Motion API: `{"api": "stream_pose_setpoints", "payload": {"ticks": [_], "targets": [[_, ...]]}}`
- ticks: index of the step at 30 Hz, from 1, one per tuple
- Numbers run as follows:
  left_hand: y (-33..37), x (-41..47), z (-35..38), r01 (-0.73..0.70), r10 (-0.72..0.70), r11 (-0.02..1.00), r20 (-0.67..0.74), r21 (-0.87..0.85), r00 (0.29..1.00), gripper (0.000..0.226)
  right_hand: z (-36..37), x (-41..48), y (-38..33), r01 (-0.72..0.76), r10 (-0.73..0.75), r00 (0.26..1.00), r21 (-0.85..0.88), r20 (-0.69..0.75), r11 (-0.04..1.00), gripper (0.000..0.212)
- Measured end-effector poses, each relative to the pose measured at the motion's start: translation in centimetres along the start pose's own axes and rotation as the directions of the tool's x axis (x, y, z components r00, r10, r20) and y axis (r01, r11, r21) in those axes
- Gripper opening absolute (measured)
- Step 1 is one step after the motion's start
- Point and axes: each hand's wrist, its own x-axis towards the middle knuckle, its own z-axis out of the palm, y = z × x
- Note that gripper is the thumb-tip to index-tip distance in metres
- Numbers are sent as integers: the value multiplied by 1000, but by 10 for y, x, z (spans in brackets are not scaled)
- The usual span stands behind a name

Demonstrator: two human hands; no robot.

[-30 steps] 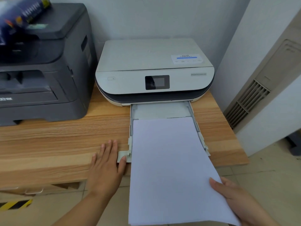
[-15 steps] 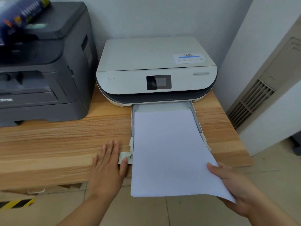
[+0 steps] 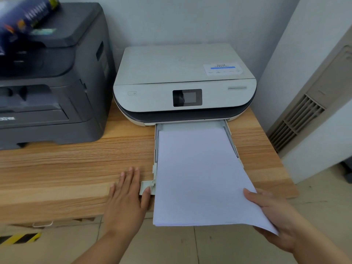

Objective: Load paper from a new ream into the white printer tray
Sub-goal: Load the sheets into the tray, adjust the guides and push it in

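Observation:
A white printer (image 3: pixel 182 80) sits on the wooden table, its tray (image 3: pixel 190 125) pulled out toward me. A stack of white paper (image 3: pixel 200 176) lies partly in the tray, its near end hanging past the table edge. My right hand (image 3: pixel 274 216) grips the stack's near right corner, thumb on top. My left hand (image 3: pixel 126 195) lies flat on the table with fingers spread, its thumb touching the tray's front left tab (image 3: pixel 147 186).
A dark grey printer (image 3: pixel 51 82) stands at the left with a blue wrapped package (image 3: pixel 24 18) on top. The wooden table (image 3: pixel 66 168) ends at my hands. A vented panel (image 3: pixel 299 121) and wall stand to the right. Tiled floor lies below.
My right hand has pushed the paper stack deeper into the tray, leaving less of the tray floor bare. My left hand has stayed in place by the tab.

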Motion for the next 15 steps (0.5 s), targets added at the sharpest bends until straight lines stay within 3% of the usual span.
{"api": "stream_pose_setpoints", "payload": {"ticks": [8, 12, 15], "targets": [[5, -2, -9, -7, 8, 1000, 38, -22, 999, 74, 8, -6, -12, 31, -30, 999, 13, -39, 999, 11], [7, -4, -14, -2, 1, 1000, 55, 10, 998, 107, 9, -1, -11, 36, -35, 998, 21, -42, 999, 11], [3, -1, -8, 0, 1, 999, 17, -40, 1000, 79, 8, 7, -10, 38, -37, 999, 37, -37, 999, 12]]}}
